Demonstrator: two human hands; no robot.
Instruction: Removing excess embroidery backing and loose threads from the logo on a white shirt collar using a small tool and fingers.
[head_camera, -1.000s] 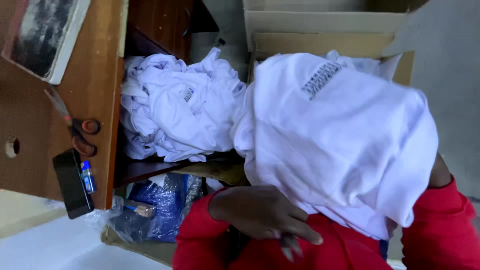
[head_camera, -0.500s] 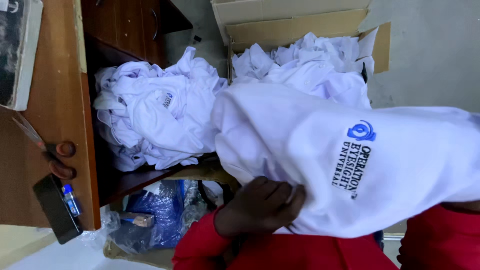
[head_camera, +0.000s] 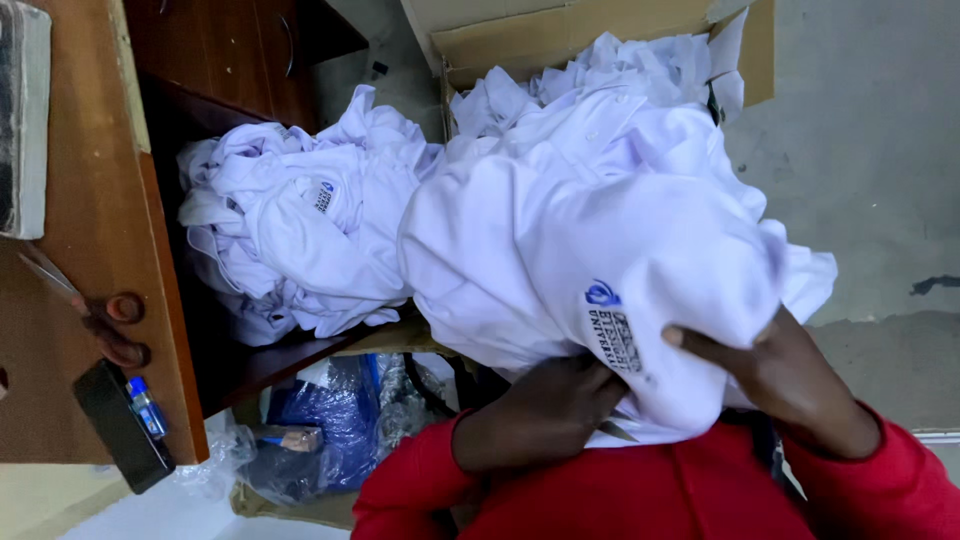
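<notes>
**Both hands on white shirt, held over lap**

Low centre of head view: left hand (head_camera: 540, 415) and right hand (head_camera: 790, 375) both gripped a white shirt (head_camera: 590, 240) w/ a small blue chest logo. Left fingers were curled under the lower hem, closed on fabric. Right thumb pressed on top of the cloth near the logo, rest of the fingers hidden behind it; hold looked firm. Shirt was bunched, draped over both hands, above the red sleeves (head_camera: 660, 495).

Behind the shirt: open cardboard box (head_camera: 560, 35) stuffed w/ more white shirts (head_camera: 620, 70), touching the held one's far edge. Left of it: another heap of white shirts (head_camera: 300, 230) piled on a dark wood shelf (head_camera: 260, 365) inside the cabinet, just beside the held shirt.

Far left, wooden worktop (head_camera: 90, 300) carried scissors (head_camera: 100, 320) w/ reddish handles, a black phone (head_camera: 120, 425) and a small blue lighter (head_camera: 148, 408) resting on the phone's edge. Blue plastic bag (head_camera: 330, 420) sat below the shelf, near the left forearm. Grey concrete floor (head_camera: 870, 180) at right.
</notes>
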